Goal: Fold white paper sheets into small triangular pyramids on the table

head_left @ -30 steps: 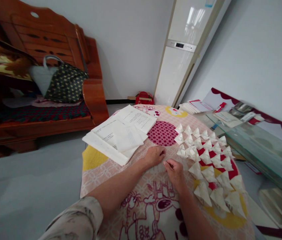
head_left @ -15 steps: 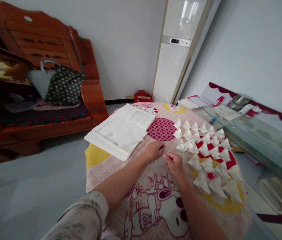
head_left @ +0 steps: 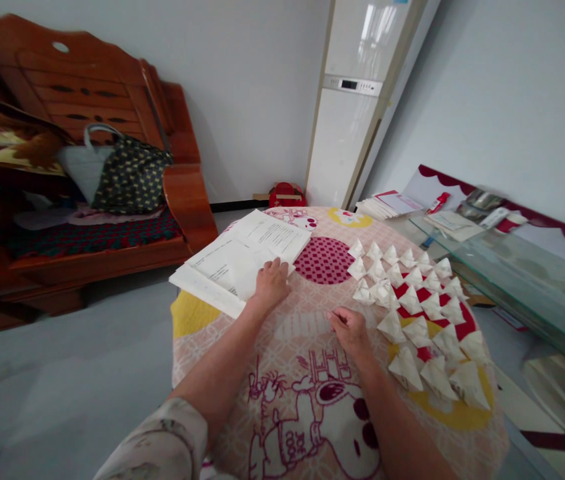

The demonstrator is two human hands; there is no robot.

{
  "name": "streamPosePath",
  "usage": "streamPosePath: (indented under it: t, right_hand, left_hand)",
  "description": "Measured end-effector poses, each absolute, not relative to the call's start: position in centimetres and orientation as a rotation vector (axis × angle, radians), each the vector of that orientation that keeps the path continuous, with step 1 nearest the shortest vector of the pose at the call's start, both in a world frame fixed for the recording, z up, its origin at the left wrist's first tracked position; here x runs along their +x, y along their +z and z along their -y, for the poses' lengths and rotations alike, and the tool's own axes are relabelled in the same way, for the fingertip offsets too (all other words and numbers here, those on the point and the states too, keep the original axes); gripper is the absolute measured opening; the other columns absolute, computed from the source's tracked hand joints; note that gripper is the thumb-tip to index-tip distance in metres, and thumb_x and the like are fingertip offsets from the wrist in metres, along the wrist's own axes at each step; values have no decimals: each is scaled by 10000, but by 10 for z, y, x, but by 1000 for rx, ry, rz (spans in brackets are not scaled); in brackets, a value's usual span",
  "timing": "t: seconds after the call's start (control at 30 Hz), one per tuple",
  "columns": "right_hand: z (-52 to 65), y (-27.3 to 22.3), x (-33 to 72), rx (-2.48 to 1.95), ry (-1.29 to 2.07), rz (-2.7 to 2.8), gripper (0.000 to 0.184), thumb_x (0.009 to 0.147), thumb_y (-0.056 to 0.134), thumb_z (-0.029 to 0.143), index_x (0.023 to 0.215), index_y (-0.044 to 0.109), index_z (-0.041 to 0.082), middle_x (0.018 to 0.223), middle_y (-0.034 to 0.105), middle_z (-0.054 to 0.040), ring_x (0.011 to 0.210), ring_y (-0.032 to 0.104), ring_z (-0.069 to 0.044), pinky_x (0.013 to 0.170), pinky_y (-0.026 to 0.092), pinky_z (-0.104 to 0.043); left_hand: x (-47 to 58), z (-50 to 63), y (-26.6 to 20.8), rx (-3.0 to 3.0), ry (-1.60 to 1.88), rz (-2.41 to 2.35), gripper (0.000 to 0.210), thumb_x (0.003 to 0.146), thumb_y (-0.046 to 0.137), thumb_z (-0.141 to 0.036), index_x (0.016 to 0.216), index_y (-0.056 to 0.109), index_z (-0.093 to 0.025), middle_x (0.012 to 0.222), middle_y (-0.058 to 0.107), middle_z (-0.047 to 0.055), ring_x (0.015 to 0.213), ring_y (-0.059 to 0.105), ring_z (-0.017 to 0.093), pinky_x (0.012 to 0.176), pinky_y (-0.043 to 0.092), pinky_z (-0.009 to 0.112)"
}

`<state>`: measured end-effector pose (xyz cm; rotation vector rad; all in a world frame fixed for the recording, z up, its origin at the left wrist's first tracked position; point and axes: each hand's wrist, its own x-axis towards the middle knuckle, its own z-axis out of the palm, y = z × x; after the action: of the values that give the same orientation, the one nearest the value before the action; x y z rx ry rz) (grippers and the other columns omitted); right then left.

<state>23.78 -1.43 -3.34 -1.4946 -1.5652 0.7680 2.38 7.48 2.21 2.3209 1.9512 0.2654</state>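
Your left hand (head_left: 271, 283), loosely open, covers printed sheets (head_left: 225, 261); lifting one needs pinching (right hand (head_left: 350, 329) curled, contents unclear).

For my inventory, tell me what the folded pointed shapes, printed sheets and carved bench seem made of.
Folded pointed shapes: likely paper, matte, with creased, thin-edged faces.
Printed sheets: paper, matte and white, bearing lines of dark text.
Carved bench: probably wood, glossily varnished, judging by its reddish-brown panels and sheen.
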Motion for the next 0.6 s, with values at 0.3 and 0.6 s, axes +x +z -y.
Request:
streamPosePath:
  t: [0.3, 0.6]
  right_hand:
    - [16, -32, 237, -1488, 782, 1560, 347, 817, 535, 421, 545, 470, 217, 487, 453, 34, 502, 413, -131, 514, 301, -273]
    - [17, -29, 238, -1492, 791, 1563, 354, 821, 545, 422, 541, 467, 220, 482, 449, 39, 493, 409, -127, 504, 307, -266]
  left_hand:
    - [8, -85, 18, 2194, 290, -2059, 320, 901, 509, -245, 1191, 626, -177, 1249, 638, 117, 1138, 596, 268, 931, 495, 359]
    - [9, -85, 11, 2292, 309, -1988, 336, 854, 567, -284, 1156, 648, -162, 1237, 657, 114, 1123, 579, 276, 906, 490, 346]
